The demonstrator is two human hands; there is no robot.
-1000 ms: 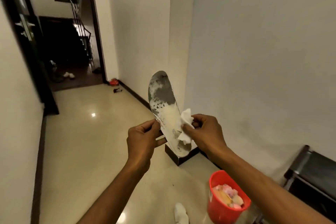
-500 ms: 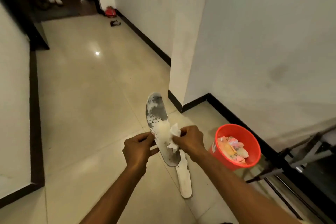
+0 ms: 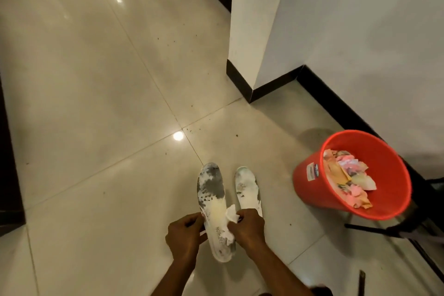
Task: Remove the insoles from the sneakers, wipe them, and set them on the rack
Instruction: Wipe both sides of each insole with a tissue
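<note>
The right hand [image 3: 247,228] pinches a crumpled tissue [image 3: 231,217] against the stained insole [image 3: 212,199], whose edge the left hand [image 3: 185,235] pinches: wiping is under way. Next, likely, strokes toward the grey toe. Versus earlier, it is held lower, beside the second insole [image 3: 247,190] on the floor [image 3: 96,103].

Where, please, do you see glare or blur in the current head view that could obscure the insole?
Head view: a bright reflection glares on the glossy beige tiled floor, clear of the grey-stained white insole; head view, lower right: the black metal rack beside the red plastic bucket is smeared by blur.
</note>
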